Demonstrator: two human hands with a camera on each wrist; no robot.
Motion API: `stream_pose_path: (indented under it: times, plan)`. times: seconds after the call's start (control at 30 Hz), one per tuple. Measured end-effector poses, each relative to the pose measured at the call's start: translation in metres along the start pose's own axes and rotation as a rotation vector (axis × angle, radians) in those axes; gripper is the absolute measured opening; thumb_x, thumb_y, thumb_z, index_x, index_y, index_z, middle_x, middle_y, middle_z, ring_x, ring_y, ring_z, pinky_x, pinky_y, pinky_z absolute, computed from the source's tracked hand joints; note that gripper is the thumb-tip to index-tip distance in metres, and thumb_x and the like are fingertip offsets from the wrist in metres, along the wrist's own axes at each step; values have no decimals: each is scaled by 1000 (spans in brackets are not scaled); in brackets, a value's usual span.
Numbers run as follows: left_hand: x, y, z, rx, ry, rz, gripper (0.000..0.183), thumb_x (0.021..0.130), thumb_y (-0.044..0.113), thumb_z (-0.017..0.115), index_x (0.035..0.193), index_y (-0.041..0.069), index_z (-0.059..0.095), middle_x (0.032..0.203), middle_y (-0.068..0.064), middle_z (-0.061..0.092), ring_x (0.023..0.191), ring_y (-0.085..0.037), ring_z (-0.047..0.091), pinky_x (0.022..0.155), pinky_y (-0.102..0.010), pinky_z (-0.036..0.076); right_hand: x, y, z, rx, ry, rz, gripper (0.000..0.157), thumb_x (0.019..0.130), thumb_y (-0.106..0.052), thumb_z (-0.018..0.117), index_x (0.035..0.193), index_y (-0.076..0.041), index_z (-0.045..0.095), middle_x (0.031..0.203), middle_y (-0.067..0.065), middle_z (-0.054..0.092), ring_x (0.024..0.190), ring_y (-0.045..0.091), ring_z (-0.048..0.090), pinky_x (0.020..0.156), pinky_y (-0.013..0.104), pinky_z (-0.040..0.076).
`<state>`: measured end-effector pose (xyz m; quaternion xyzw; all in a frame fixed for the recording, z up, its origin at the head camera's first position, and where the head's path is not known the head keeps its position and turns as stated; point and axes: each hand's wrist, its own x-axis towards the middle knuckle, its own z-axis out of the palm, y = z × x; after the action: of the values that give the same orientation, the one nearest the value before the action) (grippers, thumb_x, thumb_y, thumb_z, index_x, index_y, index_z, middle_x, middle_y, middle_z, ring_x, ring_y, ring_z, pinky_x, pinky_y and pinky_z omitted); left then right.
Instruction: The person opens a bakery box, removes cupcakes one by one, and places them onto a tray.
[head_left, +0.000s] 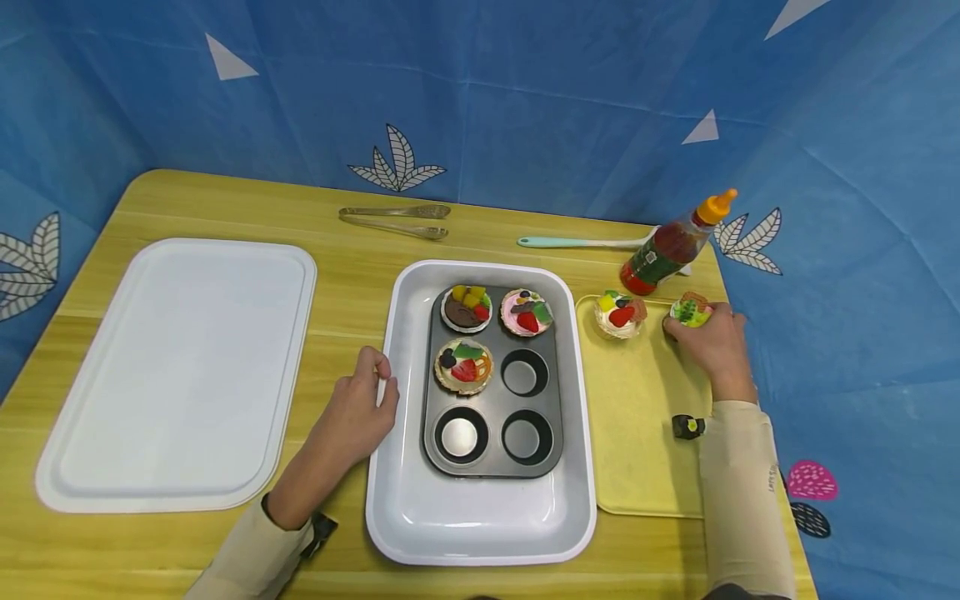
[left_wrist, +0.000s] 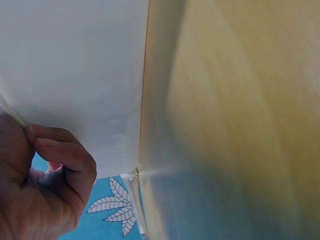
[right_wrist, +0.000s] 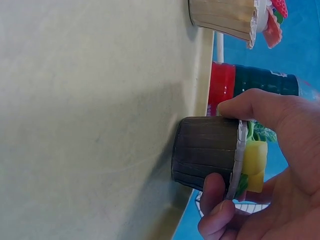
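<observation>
My right hand (head_left: 708, 342) pinches a cupcake (right_wrist: 207, 152) in a dark paper cup, thumb on one side and fingers on the other. Green and yellow pieces top it, at the far right corner of the yellow tray (head_left: 645, 467). Another cupcake (head_left: 619, 315) with a strawberry stands to its left. My left hand (head_left: 360, 408) grips the left rim of the deep white tray (head_left: 480, 533); in the left wrist view its fingers (left_wrist: 60, 145) curl at that rim. Inside sits a dark muffin tin (head_left: 491, 379) with three cupcakes (head_left: 465, 367) in its cups.
A flat white tray (head_left: 180, 375) lies on the left of the wooden table (head_left: 337, 308). Metal tongs (head_left: 393, 221) and a mint-handled utensil (head_left: 570, 242) lie along the back. A red sauce bottle (head_left: 667, 254) stands behind the yellow tray.
</observation>
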<state>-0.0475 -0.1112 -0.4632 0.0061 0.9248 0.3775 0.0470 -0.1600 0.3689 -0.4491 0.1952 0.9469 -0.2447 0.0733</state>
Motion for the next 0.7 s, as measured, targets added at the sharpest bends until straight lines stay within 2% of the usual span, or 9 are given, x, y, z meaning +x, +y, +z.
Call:
stream_pose_path:
  times: [0.4, 0.57, 0.7]
  plan:
    - [0, 0, -1, 4, 6, 2, 14, 98, 16, 52, 104, 12, 40, 56, -1, 34, 48, -19, 40, 47, -33, 34, 1, -1, -1, 12, -16, -3, 92, 91, -51, 58, 145, 16, 23, 131, 40, 30, 105, 47, 44, 94, 59, 40]
    - [0, 0, -1, 3, 2, 1, 14, 98, 16, 52, 104, 12, 40, 56, -1, 34, 49, -20, 41, 48, -33, 35, -2, -2, -2, 38, -34, 14, 99, 92, -51, 59, 151, 11, 9, 137, 43, 27, 116, 52, 40, 101, 62, 35]
    - [0, 0, -1, 0, -12, -9, 14, 98, 16, 52, 104, 12, 40, 56, -1, 34, 49, -20, 42, 48, -33, 35, -7, -3, -6, 23, -62, 31, 109, 90, -59, 59, 152, 7, -2, 140, 44, 23, 120, 56, 38, 102, 66, 34]
